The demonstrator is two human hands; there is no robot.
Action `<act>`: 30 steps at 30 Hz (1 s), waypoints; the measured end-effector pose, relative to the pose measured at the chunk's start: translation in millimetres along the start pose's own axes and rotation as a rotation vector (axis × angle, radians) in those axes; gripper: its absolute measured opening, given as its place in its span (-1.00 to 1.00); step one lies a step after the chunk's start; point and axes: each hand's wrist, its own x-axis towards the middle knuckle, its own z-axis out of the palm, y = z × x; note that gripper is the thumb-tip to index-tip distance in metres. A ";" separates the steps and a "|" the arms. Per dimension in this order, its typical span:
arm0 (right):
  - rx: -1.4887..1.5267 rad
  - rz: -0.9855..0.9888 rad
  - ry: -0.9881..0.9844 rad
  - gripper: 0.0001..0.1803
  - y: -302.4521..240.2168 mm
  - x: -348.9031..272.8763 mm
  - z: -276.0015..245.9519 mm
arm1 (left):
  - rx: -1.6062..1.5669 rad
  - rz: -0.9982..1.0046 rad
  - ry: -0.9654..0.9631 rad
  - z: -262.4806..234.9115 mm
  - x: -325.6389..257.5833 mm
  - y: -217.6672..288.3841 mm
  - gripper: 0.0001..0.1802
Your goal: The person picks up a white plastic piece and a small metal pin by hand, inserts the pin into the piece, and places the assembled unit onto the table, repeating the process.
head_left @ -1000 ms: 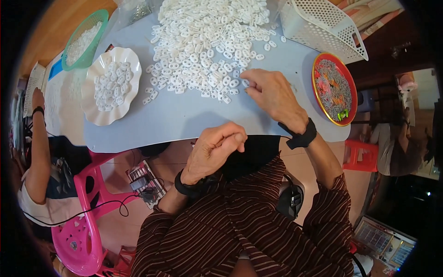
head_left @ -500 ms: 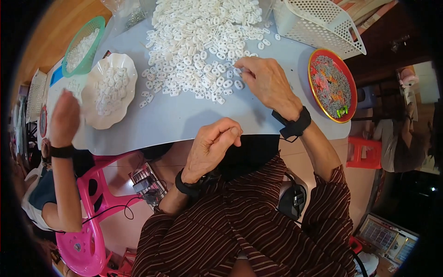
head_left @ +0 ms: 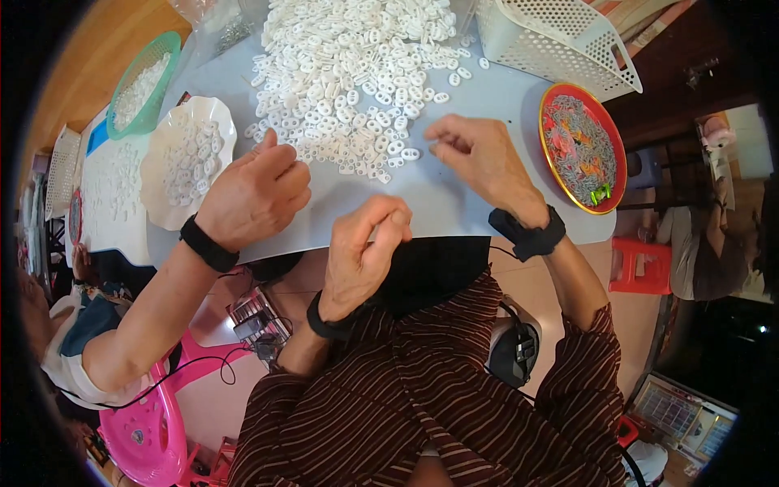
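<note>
A large heap of small white plastic pieces, oval with two holes, covers the far middle of the table, thinning toward me. My right hand hovers over the table just right of the heap's near edge, fingers bent, a gap between thumb and forefinger and nothing visible in it. At the table's front edge, my left hand is closed, thumb pressed on the curled fingers; what it holds, if anything, is hidden. A co-worker's hand reaches in from the left, partly over a scalloped white dish of similar pieces.
A red gold-rimmed bowl of grey and coloured small parts sits at the right. Behind it stands a white perforated basket. At the left are a green basket and scattered small white pieces. A pink chair is below.
My right hand has drawn slightly right and down, away from the heap's edge. My left hand stays closed nearly in place. The co-worker's hand has swung right, from beside the dish toward the heap.
</note>
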 end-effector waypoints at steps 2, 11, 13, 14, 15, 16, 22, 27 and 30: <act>-0.043 -0.002 -0.085 -0.78 -1.7 -4.4 0.7 | 0.039 0.044 -0.045 -2.6 -7.1 -11.8 -0.90; -0.041 -0.168 -0.051 -0.82 0.0 14.2 19.6 | 0.137 0.211 0.068 9.1 17.0 -21.1 -0.96; -0.040 -0.115 0.049 -0.83 5.2 12.1 8.0 | 0.333 0.334 0.098 6.2 19.7 -24.5 -0.97; -0.078 -0.122 0.074 -0.84 8.0 12.8 1.7 | 0.332 0.335 0.100 6.9 18.4 -23.2 -0.97; -0.079 -0.123 0.073 -0.84 10.9 15.5 -3.1 | 0.214 0.277 0.097 8.7 15.9 -21.1 -0.97; -0.110 -0.134 0.120 -0.83 14.5 18.6 -7.9 | 0.094 0.219 0.090 11.0 14.0 -20.6 -0.98; -0.197 -0.179 0.103 -0.81 6.2 31.9 -6.8 | 0.081 0.251 -0.063 18.0 13.5 -23.9 -0.92; -0.364 -0.326 0.094 -0.79 11.1 35.9 6.4 | 0.034 0.177 -0.073 21.5 15.5 -22.7 -0.96; -0.077 -0.187 -0.038 -0.77 4.3 34.5 7.6 | 0.047 0.193 -0.072 19.2 14.8 -26.0 -0.95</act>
